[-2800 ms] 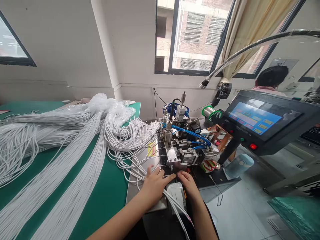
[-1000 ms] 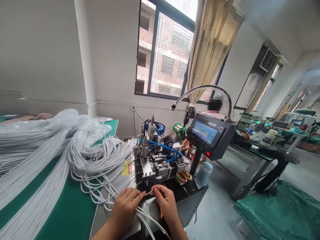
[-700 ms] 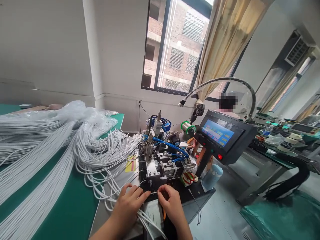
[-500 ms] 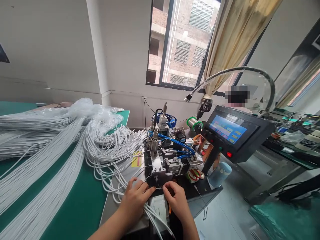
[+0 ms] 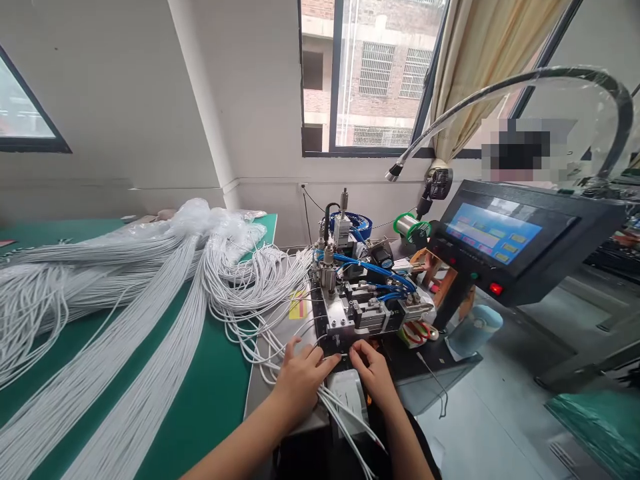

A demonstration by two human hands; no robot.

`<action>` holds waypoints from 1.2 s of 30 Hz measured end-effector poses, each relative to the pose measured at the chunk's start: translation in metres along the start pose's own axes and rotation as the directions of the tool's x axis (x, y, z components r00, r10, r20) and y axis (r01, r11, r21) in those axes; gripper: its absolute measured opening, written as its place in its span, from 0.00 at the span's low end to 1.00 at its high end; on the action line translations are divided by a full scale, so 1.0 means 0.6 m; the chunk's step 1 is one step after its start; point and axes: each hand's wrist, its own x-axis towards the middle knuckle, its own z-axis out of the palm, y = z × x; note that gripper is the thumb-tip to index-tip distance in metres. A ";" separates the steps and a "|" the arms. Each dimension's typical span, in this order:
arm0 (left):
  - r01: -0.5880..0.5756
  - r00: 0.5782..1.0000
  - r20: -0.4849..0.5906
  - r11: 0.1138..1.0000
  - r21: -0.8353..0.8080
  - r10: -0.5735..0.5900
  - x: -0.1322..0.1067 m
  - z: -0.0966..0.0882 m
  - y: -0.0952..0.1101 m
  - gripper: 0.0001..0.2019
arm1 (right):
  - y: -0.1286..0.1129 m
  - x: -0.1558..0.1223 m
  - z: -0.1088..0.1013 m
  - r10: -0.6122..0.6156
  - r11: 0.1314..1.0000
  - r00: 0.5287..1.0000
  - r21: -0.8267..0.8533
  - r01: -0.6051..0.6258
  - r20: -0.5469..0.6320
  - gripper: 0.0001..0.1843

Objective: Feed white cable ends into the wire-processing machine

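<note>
At the front of a small bench machine (image 5: pixel 357 310) with metal cylinders and blue air tubes, my two hands are close together. My left hand (image 5: pixel 303 379) is closed on a thin white cable, its index finger stretched toward the machine's front block. A pinch of thumb and index finger closes my right hand (image 5: pixel 374 375) just to the right, at the cable's end; the fingertips hide most of it. Below my hands, several white cables (image 5: pixel 345 408) pass over a pale box-like block (image 5: pixel 349 390) toward me.
Large bundles of white cable (image 5: pixel 145 333) lie on the green table (image 5: pixel 210 393) at left, partly under clear plastic. A control screen (image 5: pixel 493 230), a gooseneck lamp (image 5: pixel 394 172), a solder wire spool (image 5: pixel 407 227) and a blue container (image 5: pixel 475 330) stand at right. Another person sits behind the screen.
The view has turned left, so the machine and screen appear farther right. My hands keep nearly the same place at the machine's front, and less of the cable shows between the fingertips.
</note>
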 end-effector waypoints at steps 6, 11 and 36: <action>-0.005 0.993 0.117 0.999 0.036 0.001 0.002 -0.006 0.001 0.34 | 0.019 0.015 0.004 0.107 0.972 0.988 0.196 -0.127 0.109 0.16; -0.028 0.987 0.158 0.994 0.106 0.011 0.009 -0.013 0.006 0.35 | 0.023 0.017 0.012 0.220 0.895 0.966 0.366 -0.254 0.133 0.18; 0.186 0.982 -0.050 0.977 0.102 -0.182 -0.004 -0.031 0.015 0.19 | -0.062 -0.142 -0.098 0.235 0.969 0.941 0.020 -0.247 0.241 0.14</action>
